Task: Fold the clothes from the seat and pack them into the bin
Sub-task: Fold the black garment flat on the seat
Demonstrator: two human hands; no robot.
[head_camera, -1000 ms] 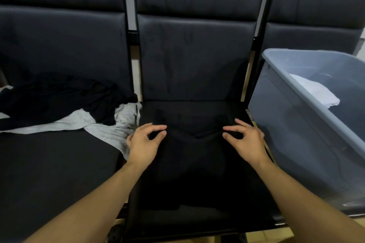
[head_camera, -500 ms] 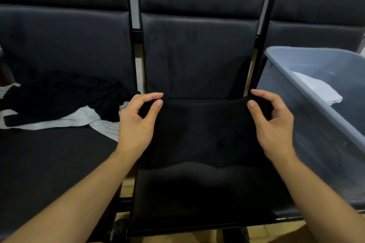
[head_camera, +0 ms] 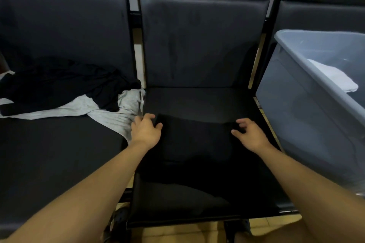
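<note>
A black garment (head_camera: 195, 140) lies flat on the middle seat (head_camera: 197, 98), folded into a rough rectangle that is hard to tell from the dark cushion. My left hand (head_camera: 146, 130) pinches its far left corner between thumb and fingers. At the far right corner, my right hand (head_camera: 250, 134) holds the edge with curled fingers. A pile of clothes waits on the left seat: a black piece (head_camera: 59, 83) lying over a light grey one (head_camera: 110, 112). The grey plastic bin (head_camera: 296, 114) stands on the right, with a folded white cloth (head_camera: 335, 79) inside.
Three dark padded seats with tall backrests stand in a row, with black metal frame posts between them. The bin occupies the right seat. A tan floor shows below the front edge of the middle seat.
Both hands raised the black garment's far edge off the seat, then brought it down again. It now rests flat on the cushion, with my hands at its far corners.
</note>
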